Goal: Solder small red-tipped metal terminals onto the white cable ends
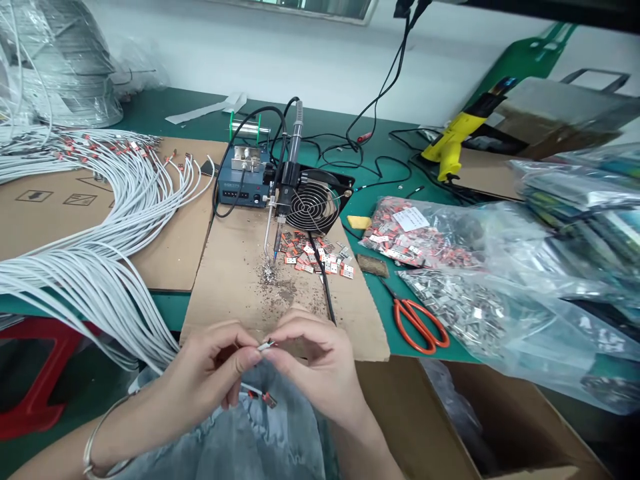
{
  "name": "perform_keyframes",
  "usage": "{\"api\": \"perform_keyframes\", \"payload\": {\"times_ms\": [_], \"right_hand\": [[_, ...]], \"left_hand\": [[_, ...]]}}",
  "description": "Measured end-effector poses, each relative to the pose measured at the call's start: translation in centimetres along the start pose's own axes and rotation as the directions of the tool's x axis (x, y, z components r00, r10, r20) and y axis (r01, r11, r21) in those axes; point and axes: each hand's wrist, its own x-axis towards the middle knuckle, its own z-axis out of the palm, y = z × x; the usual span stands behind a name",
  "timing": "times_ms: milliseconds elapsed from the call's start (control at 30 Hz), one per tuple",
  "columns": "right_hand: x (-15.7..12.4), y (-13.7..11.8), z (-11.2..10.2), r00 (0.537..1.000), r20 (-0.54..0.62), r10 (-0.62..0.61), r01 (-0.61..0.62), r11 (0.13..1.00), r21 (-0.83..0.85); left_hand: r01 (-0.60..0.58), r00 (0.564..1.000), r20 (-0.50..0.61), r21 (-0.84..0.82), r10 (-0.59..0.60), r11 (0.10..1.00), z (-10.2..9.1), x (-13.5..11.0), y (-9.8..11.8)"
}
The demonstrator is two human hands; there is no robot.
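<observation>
Near the front edge of the cardboard sheet (220, 280), my left hand (215, 367) pinches a white cable end (264, 347). The thumb and forefinger of my right hand (315, 360) close on the tip of that same cable, where small dark strands show. Below my left hand hangs another cable end with an orange and metal connector (269, 399), above my lap. Beyond my hands a soldering iron (287, 193) is held in a stand, its tip pointing down over solder crumbs (270, 275). Loose orange and white connectors (320, 255) lie to its right.
White cables (150, 200) spread over the left side. A blue soldering station (240, 180), a fan (313, 203) and a solder spool (250, 129) stand behind. Rightward lie orange-handled scissors (420, 325), bags of connectors (415, 233) and metal parts (460, 307), and a yellow heat gun (453, 143).
</observation>
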Motion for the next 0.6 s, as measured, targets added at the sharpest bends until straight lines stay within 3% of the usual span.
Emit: {"api": "perform_keyframes", "payload": {"times_ms": [100,167,300,467,533,600], "right_hand": [[0.1,-0.4,-0.2,0.999,0.008,0.031,-0.03,0.998,-0.062],[0.0,-0.4,-0.2,0.999,0.006,0.053,-0.052,0.996,-0.067],[-0.6,0.3,0.7,0.994,-0.105,0.017,-0.012,0.999,0.04],[-1.5,1.5,2.9,0.954,-0.289,-0.085,0.106,0.993,0.057],[-1.5,1.8,2.4,0.947,-0.317,-0.048,0.104,0.982,0.16],[-1.2,2.0,0.6,0.929,-0.369,-0.015,0.101,0.971,0.216]], "left_hand": [[-0.082,0.995,-0.034,0.188,0.09,0.979,0.0,0.0,0.1],[-0.095,0.994,-0.039,0.223,0.107,0.97,0.0,0.0,0.2],[0.006,0.999,-0.033,0.014,-0.005,1.0,0.5,0.2,0.0],[0.157,0.988,0.024,-0.216,-0.155,0.964,1.2,0.5,0.1],[0.203,0.979,0.044,-0.224,-0.198,0.953,1.0,0.4,0.1],[0.235,0.972,0.038,-0.215,-0.232,0.948,0.3,0.1,0.0]]}}
